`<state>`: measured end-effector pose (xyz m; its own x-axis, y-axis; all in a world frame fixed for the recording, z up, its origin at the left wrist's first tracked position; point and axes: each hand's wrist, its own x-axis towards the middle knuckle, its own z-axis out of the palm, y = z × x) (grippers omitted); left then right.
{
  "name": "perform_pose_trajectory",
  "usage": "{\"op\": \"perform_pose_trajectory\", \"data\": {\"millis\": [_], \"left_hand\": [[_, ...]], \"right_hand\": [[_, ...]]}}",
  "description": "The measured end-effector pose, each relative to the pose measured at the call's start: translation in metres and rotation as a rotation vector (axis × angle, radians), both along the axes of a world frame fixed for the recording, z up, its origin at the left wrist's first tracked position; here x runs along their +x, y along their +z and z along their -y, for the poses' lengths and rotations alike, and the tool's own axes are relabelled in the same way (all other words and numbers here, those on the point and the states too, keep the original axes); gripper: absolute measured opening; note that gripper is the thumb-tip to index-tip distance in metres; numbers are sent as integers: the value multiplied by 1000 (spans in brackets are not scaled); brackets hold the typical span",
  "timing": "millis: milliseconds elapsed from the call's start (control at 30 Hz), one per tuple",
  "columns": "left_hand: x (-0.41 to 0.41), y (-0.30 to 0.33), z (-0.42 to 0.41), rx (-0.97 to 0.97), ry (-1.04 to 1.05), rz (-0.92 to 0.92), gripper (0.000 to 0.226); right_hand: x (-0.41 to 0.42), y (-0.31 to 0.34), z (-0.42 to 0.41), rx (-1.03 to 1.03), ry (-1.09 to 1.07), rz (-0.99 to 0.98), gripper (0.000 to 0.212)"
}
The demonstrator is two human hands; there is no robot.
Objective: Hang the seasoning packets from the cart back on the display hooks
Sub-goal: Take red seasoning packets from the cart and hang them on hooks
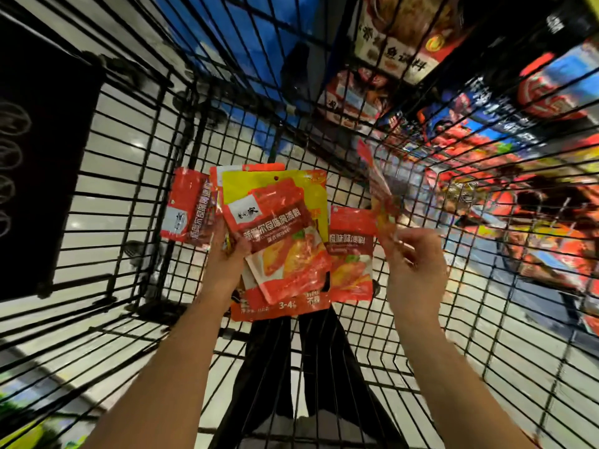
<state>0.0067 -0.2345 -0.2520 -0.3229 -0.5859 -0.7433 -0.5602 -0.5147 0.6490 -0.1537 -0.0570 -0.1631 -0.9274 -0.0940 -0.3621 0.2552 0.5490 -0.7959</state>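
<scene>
Down inside the black wire cart [136,196], the left hand [223,254] holds a fanned stack of red and yellow seasoning packets [275,228], its grip closed round their lower left side. Just right of it, the right hand [415,264] pinches a single packet [379,189], seen edge-on and blurred. Farther right, blurred display shelves [518,124] show through the wires.

I read "3-4" on the bottom edge of a red packet [278,307]; its other print seems Chinese, blurred.
</scene>
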Motion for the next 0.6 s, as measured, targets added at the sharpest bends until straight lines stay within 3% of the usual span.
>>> {"op": "perform_pose_trajectory", "data": {"millis": [200,300,433,500,600], "left_hand": [[-1,-2,0,51,46,31,64],[-1,-2,0,71,70,6,52],[-7,9,-3,107,84,-1,54],[-10,14,-4,111,84,-20,57],[-11,19,-6,55,-20,54,77]], "right_hand": [[12,16,11,-4,127,-121,21],[7,26,11,-20,152,-148,32],[9,0,19,43,307,237,31],[18,-21,24,193,470,371,28],[24,-40,32,537,773,385,47]]}}
